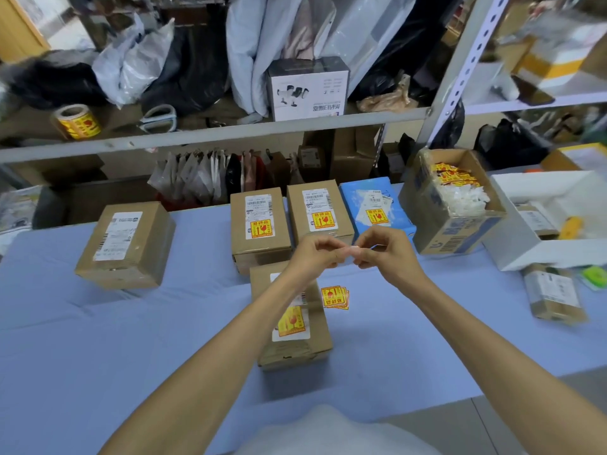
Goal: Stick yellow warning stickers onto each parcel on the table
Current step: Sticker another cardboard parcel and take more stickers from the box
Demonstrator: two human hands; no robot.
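Blue cloth covers the surface point(98, 323), and metal shelving crowded with bags and boxes rises behind it. At the middle lies the nearest brown parcel point(295, 349), partly crossed by the left forearm, with a yellow warning sticker point(290, 321) on its white label. Just above this parcel's far end, the left hand point(315, 254) and right hand point(384, 254) meet in the air. The curled fingertips of both pinch a small pale slip point(350, 250) between them; whether it is a sticker or its backing cannot be told. Just right of the nearest brown parcel, a loose stack of yellow stickers point(335, 297) lies flat on the cloth. Behind the parcel stand two more brown parcels point(259, 231) side by side and, further right, a blue parcel point(374, 205); all three carry a yellow sticker. Well to the parcel's left and a little farther back sits a larger brown parcel point(126, 244) with only a white shipping label. Far right of it and back, an open carton point(453, 205) holds yellow stickers and white scraps. A small wrapped parcel point(553, 297) lies well to the right. On the shelf far beyond and to the left stands a sticker roll point(77, 121).
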